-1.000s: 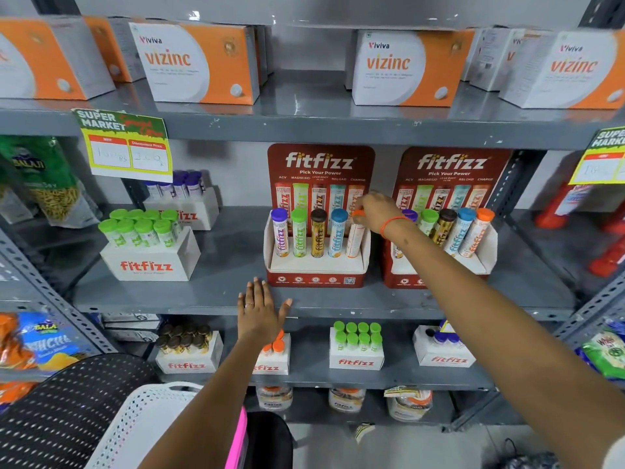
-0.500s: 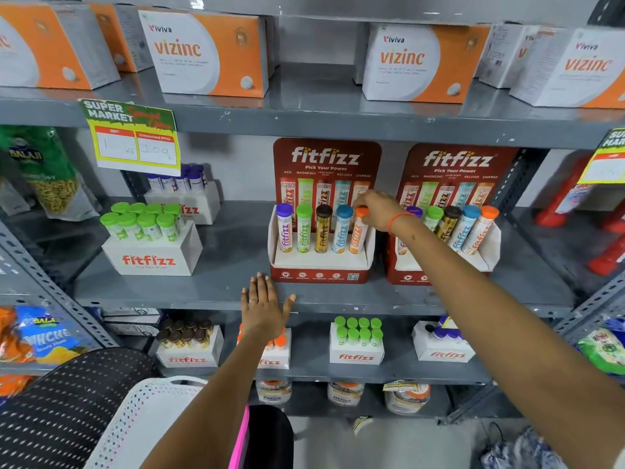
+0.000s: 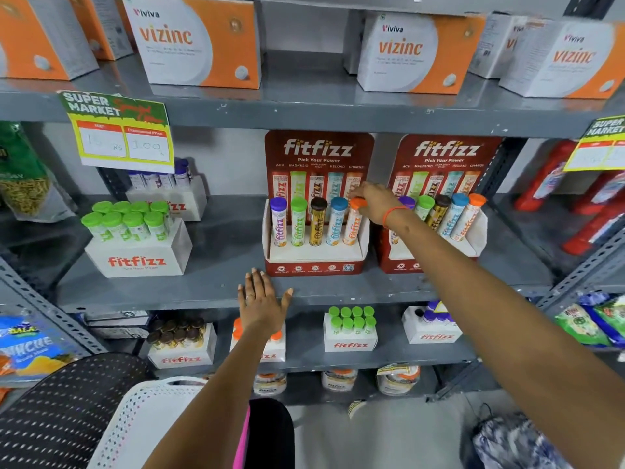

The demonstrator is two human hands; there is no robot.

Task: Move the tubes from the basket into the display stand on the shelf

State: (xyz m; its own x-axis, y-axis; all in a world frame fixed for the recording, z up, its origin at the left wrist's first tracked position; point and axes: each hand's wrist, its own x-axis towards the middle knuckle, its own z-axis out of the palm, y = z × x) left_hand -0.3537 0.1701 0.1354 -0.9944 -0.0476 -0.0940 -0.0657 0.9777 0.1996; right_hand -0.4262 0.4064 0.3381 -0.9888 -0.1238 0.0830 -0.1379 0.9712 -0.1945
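Note:
A red fitfizz display stand (image 3: 314,265) stands on the middle grey shelf (image 3: 220,292). It holds several upright tubes with purple, green, brown, blue and orange caps. My right hand (image 3: 375,201) rests its fingertips on the cap of the orange-capped tube (image 3: 352,228), which sits in the rightmost slot. My left hand (image 3: 262,304) lies flat with fingers spread on the shelf's front edge, just below the stand. The white perforated basket (image 3: 135,421) shows at the bottom left; its inside is hidden.
A second fitfizz stand (image 3: 439,231) with several tubes stands just right of the first, behind my right wrist. A white fitfizz box of green-capped tubes (image 3: 135,245) sits to the left. Vizinc boxes (image 3: 199,42) line the top shelf; red bottles (image 3: 575,204) lie at the right.
The orange-capped tube has gone from tilted to upright and deeper in its slot under my right hand. My left hand has stayed on the shelf edge. The camera has shifted slightly.

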